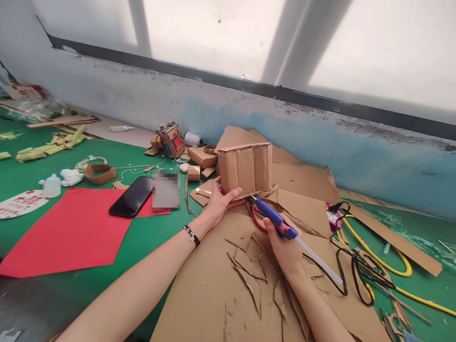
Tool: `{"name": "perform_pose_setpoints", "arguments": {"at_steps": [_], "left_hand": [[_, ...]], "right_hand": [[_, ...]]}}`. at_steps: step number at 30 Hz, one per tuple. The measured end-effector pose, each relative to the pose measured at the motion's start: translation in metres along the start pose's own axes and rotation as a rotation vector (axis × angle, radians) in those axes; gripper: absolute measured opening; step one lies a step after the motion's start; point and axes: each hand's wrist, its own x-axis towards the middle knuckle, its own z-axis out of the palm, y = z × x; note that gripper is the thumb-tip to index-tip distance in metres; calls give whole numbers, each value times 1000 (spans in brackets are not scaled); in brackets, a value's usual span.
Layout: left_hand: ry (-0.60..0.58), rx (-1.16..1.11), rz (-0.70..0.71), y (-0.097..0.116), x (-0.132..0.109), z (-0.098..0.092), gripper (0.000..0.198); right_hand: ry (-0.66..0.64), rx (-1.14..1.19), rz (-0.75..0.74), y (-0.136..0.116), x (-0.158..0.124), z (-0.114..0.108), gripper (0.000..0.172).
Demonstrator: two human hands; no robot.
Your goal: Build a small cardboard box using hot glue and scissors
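Observation:
My left hand (218,203) holds a small cardboard box (245,167) by its lower left corner, thumb on the front face and fingers underneath. In my right hand (285,240) is a blue glue gun (272,216), fingers wrapped round its handle. Its nozzle points up and left at the bottom edge of the box; whether it touches cannot be made out. A translucent glue stick (320,261) juts from the gun's back end. Behind the gun shows a red-handled tool (257,219), partly hidden. Below both hands lies a large cardboard sheet (199,294) with torn strips on it.
Left of the hands lie a black phone (131,196) and red paper (71,232). Farther back stand a small cardboard model (171,139) and a cardboard ring (99,174). A black cord (359,270) and yellow cable (377,270) coil at right. A wall (302,137) closes the far side.

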Motion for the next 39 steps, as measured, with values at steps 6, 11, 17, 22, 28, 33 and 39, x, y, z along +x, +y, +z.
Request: {"name": "perform_pose_setpoints", "arguments": {"at_steps": [6, 11, 17, 22, 28, 33, 39], "left_hand": [[-31, 30, 8, 0, -2, 0, 82], [-28, 66, 2, 0, -3, 1, 84], [-43, 85, -13, 2, -3, 0, 84], [-38, 90, -42, 4, -4, 0, 82], [-50, 84, -33, 3, -3, 0, 78], [-51, 65, -36, 5, -4, 2, 78], [-65, 47, -41, 5, -4, 1, 79]], "right_hand": [[-24, 72, 75, 1, 3, 6, 54], [-88, 84, 89, 9, 2, 8, 53], [-120, 84, 73, 11, -2, 9, 46], [-130, 39, 60, 11, -5, 9, 43], [-103, 10, 56, 10, -7, 8, 43], [-31, -29, 40, 7, -7, 6, 47], [22, -59, 26, 3, -4, 5, 55]]}}
